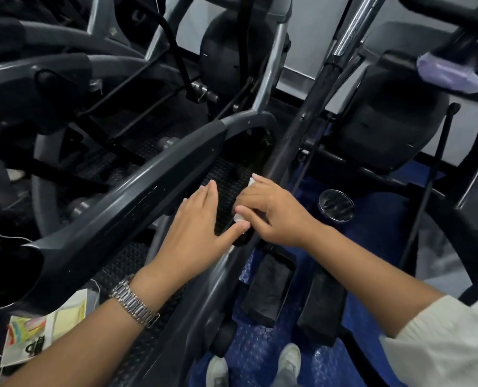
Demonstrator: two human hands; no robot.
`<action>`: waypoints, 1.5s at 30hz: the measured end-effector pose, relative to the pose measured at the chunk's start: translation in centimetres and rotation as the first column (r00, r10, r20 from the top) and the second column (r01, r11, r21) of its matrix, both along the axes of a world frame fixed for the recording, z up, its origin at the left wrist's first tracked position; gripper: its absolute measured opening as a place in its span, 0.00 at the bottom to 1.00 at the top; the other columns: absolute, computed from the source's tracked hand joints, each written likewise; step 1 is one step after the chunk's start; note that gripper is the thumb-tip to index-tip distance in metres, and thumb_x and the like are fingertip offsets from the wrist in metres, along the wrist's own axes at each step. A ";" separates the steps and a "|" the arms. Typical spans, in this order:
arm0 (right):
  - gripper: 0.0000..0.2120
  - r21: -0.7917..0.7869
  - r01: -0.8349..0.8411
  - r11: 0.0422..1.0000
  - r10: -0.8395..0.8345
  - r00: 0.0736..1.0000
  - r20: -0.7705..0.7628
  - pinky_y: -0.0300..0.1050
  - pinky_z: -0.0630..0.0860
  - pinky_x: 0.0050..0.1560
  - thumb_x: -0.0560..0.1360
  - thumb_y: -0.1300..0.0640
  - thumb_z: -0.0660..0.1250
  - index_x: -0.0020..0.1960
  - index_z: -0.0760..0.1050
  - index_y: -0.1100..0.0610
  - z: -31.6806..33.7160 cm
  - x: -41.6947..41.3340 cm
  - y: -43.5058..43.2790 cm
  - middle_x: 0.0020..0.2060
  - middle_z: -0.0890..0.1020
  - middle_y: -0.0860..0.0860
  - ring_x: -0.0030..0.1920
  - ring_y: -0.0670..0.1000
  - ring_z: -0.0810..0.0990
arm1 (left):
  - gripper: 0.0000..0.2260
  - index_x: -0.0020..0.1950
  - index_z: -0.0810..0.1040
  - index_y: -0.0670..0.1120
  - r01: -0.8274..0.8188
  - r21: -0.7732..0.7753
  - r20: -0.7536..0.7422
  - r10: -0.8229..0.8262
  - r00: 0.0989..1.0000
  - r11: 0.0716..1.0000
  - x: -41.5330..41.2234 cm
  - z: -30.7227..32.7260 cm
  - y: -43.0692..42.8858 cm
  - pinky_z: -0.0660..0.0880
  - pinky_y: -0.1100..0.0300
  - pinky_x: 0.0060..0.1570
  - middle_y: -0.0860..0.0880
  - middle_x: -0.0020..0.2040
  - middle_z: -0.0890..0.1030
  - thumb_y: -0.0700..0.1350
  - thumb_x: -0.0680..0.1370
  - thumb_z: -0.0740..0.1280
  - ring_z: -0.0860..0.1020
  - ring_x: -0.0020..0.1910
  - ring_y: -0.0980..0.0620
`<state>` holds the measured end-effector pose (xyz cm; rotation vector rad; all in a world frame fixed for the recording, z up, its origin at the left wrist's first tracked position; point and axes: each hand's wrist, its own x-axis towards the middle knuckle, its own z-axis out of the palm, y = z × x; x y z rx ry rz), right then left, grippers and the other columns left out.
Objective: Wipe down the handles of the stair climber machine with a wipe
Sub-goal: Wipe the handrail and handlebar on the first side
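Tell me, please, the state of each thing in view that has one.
wipe: bunched, held against the handle
handle: gripped through the wipe
right hand: curled round wipe and handle
left hand: open, fingers straight, thumb by the handle
watch: fastened on left wrist

Blue bubbled floor (371,317); pale grey wall (310,32) behind; dark neighbouring machine (394,113) at right; dim light.

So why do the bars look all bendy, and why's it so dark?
Head view: the wide lens bends the rail; dim light blackens the left side; the left hand, right hand and wipe look fairly sharp.
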<state>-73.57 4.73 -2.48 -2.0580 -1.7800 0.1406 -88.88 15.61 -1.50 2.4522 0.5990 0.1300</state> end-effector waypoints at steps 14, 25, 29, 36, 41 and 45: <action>0.13 0.249 0.099 0.963 -0.062 0.986 -0.154 0.56 0.58 0.74 0.77 0.57 0.65 0.60 0.79 0.58 -1.3 3.8 -2.1 0.61 0.79 0.49 0.68 0.49 0.73 | 0.42 0.78 0.41 0.45 0.077 -0.019 -0.035 -0.078 0.996 0.997 0.5 0.1 0.6 0.43 0.58 0.75 0.51 0.78 0.48 0.67 0.74 0.55 0.44 0.76 0.57; 0.17 0.306 0.297 0.905 -0.208 0.934 -0.291 0.53 0.59 0.74 0.78 0.59 0.65 0.66 0.73 0.60 -2.9 5.6 -2.0 0.66 0.73 0.50 0.71 0.50 0.66 | 0.34 0.77 0.40 0.44 0.180 0.033 -0.063 -0.178 0.982 0.983 3.4 0.4 -0.5 0.41 0.57 0.74 0.50 0.78 0.44 0.58 0.80 0.54 0.41 0.76 0.56; 0.17 0.268 0.350 0.898 -0.254 0.908 -0.334 0.50 0.59 0.74 0.79 0.57 0.63 0.66 0.73 0.60 -2.5 6.6 -1.1 0.66 0.73 0.50 0.72 0.49 0.64 | 0.34 0.77 0.39 0.44 0.205 0.038 -0.078 -0.202 0.976 0.978 4.4 0.5 -0.3 0.41 0.56 0.74 0.49 0.78 0.43 0.57 0.81 0.53 0.39 0.76 0.55; 0.18 0.243 0.308 0.920 -0.238 0.930 -0.281 0.47 0.55 0.75 0.79 0.60 0.63 0.68 0.72 0.58 -2.0 9.6 -1.3 0.67 0.70 0.46 0.73 0.45 0.61 | 0.31 0.77 0.38 0.43 0.305 0.101 -0.058 -0.300 0.952 0.947 5.8 0.3 -1.2 0.38 0.58 0.74 0.48 0.78 0.38 0.53 0.82 0.51 0.35 0.75 0.54; 0.18 0.201 0.309 0.930 -0.256 0.934 -0.250 0.44 0.53 0.76 0.79 0.59 0.62 0.69 0.71 0.57 -2.1 10.4 -1.3 0.69 0.69 0.46 0.74 0.45 0.59 | 0.30 0.76 0.35 0.42 0.332 0.160 -0.030 -0.331 0.943 0.930 5.8 0.2 -2.0 0.34 0.63 0.70 0.47 0.76 0.33 0.51 0.83 0.50 0.33 0.74 0.53; 0.18 0.229 0.288 0.930 -0.235 0.944 -0.233 0.44 0.53 0.75 0.79 0.61 0.63 0.68 0.72 0.56 -1.9 11.7 -1.3 0.68 0.69 0.44 0.73 0.43 0.60 | 0.29 0.76 0.34 0.44 0.323 0.132 0.014 -0.328 0.945 0.937 5.5 -0.3 -2.1 0.31 0.69 0.66 0.48 0.76 0.31 0.48 0.83 0.50 0.32 0.74 0.56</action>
